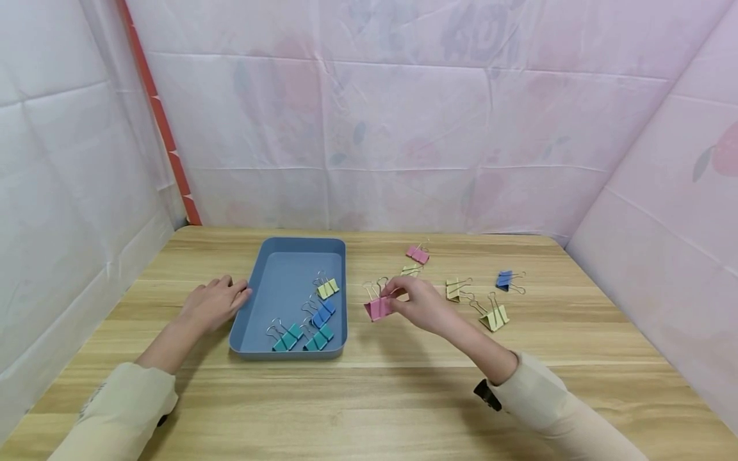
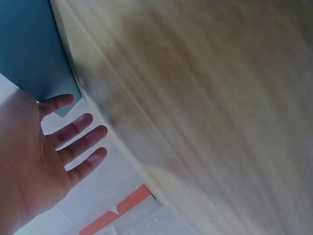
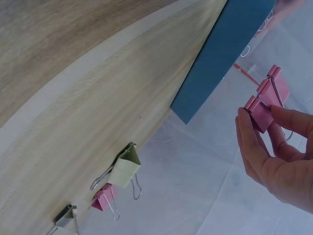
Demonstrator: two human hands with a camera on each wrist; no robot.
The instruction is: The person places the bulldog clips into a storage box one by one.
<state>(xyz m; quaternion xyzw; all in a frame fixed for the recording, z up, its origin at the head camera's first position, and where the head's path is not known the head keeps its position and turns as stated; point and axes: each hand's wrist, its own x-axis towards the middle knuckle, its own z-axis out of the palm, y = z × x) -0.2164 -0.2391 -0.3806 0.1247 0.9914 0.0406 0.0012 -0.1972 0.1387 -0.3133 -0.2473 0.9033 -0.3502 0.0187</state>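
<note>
Place: booth-like work corner enclosed by sheets; home, office or lab, cannot tell
Walls: pale, creased sheets (image 1: 398, 128) at left, back and right, faintly printed with fruit and leaves
Back left corner: red strip (image 1: 164, 128) running down the sheeting
Tabletop (image 1: 369, 403): light wood grain, back edge close to the sheeting
Office-type goods: binder clips (image 1: 497, 317), shallow blue-grey tray (image 1: 271, 288)

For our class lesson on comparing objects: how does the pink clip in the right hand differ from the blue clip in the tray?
Hold: the pink clip is pinched by the right hand; the blue clip lies unheld.
Place: the pink clip is outside the tray; the blue clip is inside it.
Colour: one body is pink, the other blue.
Both are binder clips with wire handles.
</note>
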